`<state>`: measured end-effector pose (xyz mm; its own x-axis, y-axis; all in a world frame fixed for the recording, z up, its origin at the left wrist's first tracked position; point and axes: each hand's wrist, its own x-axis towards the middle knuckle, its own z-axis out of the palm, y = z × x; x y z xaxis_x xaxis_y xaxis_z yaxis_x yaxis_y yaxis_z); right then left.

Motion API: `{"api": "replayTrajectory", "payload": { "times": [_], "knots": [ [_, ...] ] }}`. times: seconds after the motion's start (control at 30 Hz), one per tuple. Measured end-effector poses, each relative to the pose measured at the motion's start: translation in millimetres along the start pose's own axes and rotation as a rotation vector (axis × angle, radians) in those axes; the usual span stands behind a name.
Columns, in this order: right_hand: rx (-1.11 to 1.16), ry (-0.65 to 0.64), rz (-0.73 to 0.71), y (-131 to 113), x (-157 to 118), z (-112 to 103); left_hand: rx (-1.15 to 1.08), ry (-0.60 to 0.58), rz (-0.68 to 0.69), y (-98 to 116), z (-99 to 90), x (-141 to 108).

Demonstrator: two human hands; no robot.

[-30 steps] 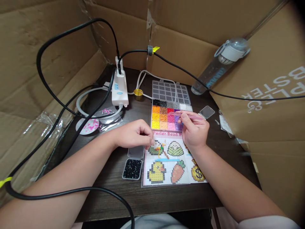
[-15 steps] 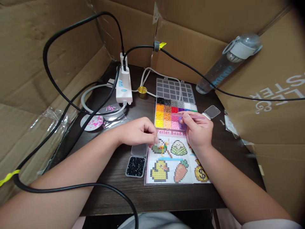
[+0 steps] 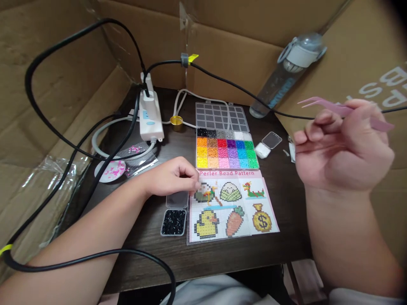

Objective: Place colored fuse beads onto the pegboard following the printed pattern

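Note:
Pink tweezers are held in my right hand, raised at the right with the tips apart and pointing left. My left hand is closed by the upper left corner of the Perler bead pattern sheet; whatever its fingertips hold is too small to make out. A clear pegboard edge shows around the sheet, which pictures a duck, a carrot and a money bag. Left of it sits an open box of black beads. Behind the sheet lies the open bead case with many colours in compartments.
A white power strip with black cables stands at the back left, near a round dish of pink beads. There are also a gold cup, a small box of white beads and a leaning bottle.
My right hand has lifted away from the bead case to the right, turning palm up with the tweezers. The view has shifted rightward. My left hand remains by the sheet.

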<state>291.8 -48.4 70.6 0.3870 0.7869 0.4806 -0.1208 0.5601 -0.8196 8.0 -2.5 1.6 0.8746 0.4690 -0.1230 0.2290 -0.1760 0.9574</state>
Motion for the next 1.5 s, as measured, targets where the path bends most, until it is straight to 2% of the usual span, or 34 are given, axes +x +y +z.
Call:
{"api": "replayTrajectory", "payload": {
  "times": [0.07, 0.2, 0.3, 0.43, 0.77, 1.07, 1.5],
  "knots": [
    [0.042, -0.036, 0.114, 4, -6, -9, 0.012, -0.004, 0.006, 0, -0.9, 0],
    [0.087, -0.056, 0.306, 34, -25, -21, 0.010, 0.004, 0.011, 0, -1.8, 0],
    [0.098, -0.068, 0.425, 53, -36, -22, -0.005, 0.005, 0.020, -2, -2.2, 0],
    [0.109, -0.114, 0.518, 61, -41, -18, -0.013, -0.002, 0.043, -3, -2.9, 0],
    [0.163, -0.061, 0.541, 55, -39, -22, 0.017, 0.001, 0.049, 0, -3.9, 1],
    [0.121, -0.052, 0.505, 54, -37, -24, 0.029, 0.000, 0.035, 2, -4.3, -1],
    [0.168, -0.086, 0.586, 57, -32, -27, 0.039, -0.008, 0.066, 4, -5.4, 1]
  ]
}}
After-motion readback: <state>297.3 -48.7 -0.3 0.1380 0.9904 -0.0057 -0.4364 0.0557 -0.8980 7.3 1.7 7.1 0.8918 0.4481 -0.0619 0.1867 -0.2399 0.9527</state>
